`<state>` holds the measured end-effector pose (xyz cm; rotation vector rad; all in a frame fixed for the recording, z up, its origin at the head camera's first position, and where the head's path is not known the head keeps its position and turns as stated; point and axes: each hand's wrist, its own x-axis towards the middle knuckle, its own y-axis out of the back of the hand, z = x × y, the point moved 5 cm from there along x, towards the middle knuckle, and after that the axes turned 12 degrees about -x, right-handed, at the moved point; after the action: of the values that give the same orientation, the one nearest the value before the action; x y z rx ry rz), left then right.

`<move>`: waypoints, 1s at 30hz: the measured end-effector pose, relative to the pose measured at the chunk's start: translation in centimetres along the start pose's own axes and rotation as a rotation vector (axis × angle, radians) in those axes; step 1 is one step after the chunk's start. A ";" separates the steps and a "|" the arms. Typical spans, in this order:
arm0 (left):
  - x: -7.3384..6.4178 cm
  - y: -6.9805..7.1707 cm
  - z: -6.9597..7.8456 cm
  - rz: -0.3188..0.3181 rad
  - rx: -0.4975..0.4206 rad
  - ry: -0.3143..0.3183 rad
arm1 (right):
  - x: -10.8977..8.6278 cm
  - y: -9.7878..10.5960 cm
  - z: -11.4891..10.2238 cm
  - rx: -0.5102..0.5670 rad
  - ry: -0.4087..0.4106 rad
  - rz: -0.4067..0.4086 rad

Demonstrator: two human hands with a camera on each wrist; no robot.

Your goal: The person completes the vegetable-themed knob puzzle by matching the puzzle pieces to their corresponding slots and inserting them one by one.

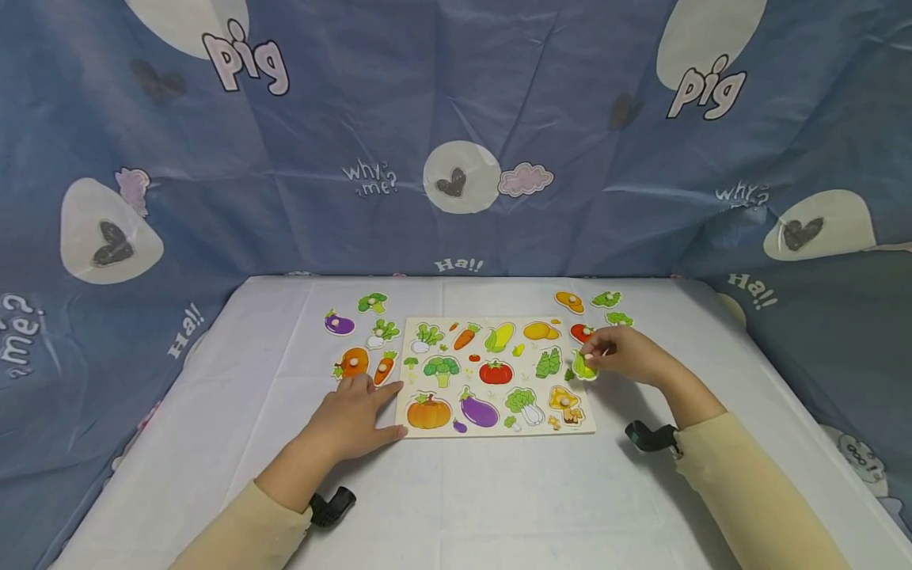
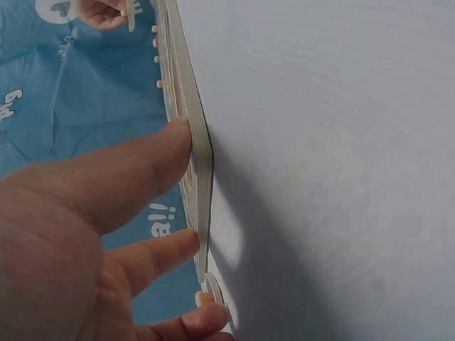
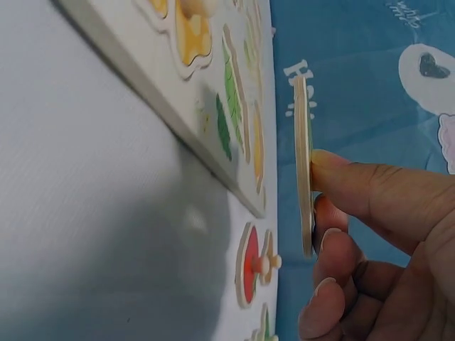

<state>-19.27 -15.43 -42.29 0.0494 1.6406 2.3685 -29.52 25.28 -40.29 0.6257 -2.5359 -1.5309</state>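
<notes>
A wooden vegetable puzzle board (image 1: 456,325) lies flat before me, with printed pictures of vegetables. The mushroom piece (image 1: 566,402) sits in its lower right corner. My right hand (image 1: 627,354) pinches a yellow-green corn puzzle piece (image 1: 584,368) between thumb and fingers. In the right wrist view the held piece (image 3: 303,163) is edge-on and raised above the table, and its printed face is mostly hidden. My left hand (image 1: 354,416) rests at the board's left edge, thumb and a finger spread and touching it; the left wrist view shows the thumb (image 2: 160,153) against the rim.
Left of the board lie knobbed pieces: eggplant (image 1: 340,323), broccoli (image 1: 373,302), radish (image 1: 383,332), pumpkin (image 1: 354,362) and carrot (image 1: 385,367). At the right are a potato piece (image 1: 569,302), a tomato piece (image 1: 580,332) and green pieces (image 1: 607,299). A patterned blue cloth (image 1: 456,237) hangs behind the white table.
</notes>
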 end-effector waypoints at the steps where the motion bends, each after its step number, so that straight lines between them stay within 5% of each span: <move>1: 0.0 0.0 0.0 0.001 0.000 -0.001 | 0.1 0.0 -0.1 -0.001 0.001 0.000; 16: -0.2 0.2 0.3 -0.014 0.012 -0.006 | 1.6 0.5 -2.8 0.041 0.040 -0.006; 30: -0.1 0.2 0.3 -0.007 -0.005 -0.018 | 5.0 -0.2 -5.1 0.024 0.030 -0.022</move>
<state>-19.18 -15.25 -41.99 0.0633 1.6246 2.3596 -32.50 19.04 -38.54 0.6774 -2.5374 -1.4885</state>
